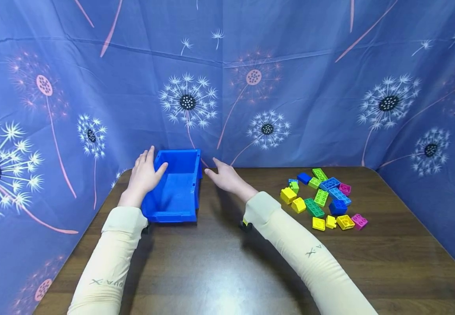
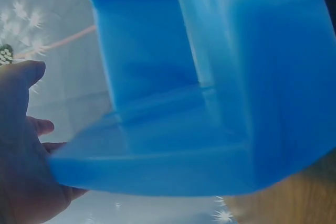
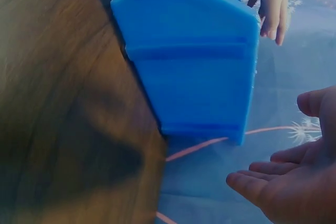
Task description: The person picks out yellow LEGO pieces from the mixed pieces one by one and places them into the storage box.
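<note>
A blue plastic bin (image 1: pixel 176 188) stands on the left part of the table, its inside facing up. My left hand (image 1: pixel 144 173) is at the bin's left wall, fingers extended along the outer side and thumb spread over the rim. In the left wrist view, that hand (image 2: pixel 26 145) lies close against the bin's edge (image 2: pixel 157 166); whether it touches is unclear. To the right of the bin, my right hand (image 1: pixel 227 176) hovers with straight fingers, holding nothing. The right wrist view shows a gap between this hand (image 3: pixel 294 171) and the bin's outer wall (image 3: pixel 194 77).
On the right of the wooden table (image 1: pixel 219 262) lie several loose toy bricks, among them a yellow brick (image 1: pixel 288 195), a dark green brick (image 1: pixel 314 208) and a pink brick (image 1: pixel 359 221). A blue patterned cloth (image 1: pixel 310 78) hangs behind and at the sides.
</note>
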A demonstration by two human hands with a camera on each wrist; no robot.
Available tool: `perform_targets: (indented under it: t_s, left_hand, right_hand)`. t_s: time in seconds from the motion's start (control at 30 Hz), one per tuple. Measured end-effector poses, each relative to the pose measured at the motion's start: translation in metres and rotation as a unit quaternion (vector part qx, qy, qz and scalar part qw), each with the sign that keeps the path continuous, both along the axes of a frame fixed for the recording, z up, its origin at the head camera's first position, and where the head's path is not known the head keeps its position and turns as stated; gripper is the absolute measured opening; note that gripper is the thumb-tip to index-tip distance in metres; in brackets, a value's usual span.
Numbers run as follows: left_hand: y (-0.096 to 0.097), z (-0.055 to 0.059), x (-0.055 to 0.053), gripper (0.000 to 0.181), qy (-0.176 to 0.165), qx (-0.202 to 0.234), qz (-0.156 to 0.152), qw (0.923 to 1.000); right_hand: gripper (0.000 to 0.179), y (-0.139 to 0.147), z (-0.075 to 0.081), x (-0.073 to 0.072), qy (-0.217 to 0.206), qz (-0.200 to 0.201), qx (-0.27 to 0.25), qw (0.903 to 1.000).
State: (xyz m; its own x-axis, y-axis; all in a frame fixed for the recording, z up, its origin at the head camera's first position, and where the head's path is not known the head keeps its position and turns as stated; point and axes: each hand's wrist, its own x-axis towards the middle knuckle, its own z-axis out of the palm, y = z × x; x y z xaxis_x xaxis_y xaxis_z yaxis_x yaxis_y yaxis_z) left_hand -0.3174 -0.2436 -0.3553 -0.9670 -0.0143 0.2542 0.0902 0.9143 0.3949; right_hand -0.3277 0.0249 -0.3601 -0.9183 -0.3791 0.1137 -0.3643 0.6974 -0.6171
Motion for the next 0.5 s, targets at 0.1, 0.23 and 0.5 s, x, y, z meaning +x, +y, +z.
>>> perform_targets:
  t_s: [0.1, 0.23, 0.5]
  left_hand:
    - [-0.005, -0.004, -0.007, 0.077, -0.015, 0.001, -0.002, 0.9999]
    - [-0.014, -0.010, -0.018, 0.076, -0.046, 0.023, -0.013, 0.9986]
    - [-0.023, -0.015, -0.031, 0.069, -0.140, 0.150, -0.025, 0.9784]
  right_hand:
    - [0.067, -0.008, -0.004, -0.003, -0.012, -0.009, -0.012, 0.9998]
    - [0.071, -0.020, -0.012, -0.006, -0.040, -0.034, -0.035, 0.9980]
    - [0.073, -0.037, -0.022, 0.002, -0.160, -0.098, -0.171, 0.9671]
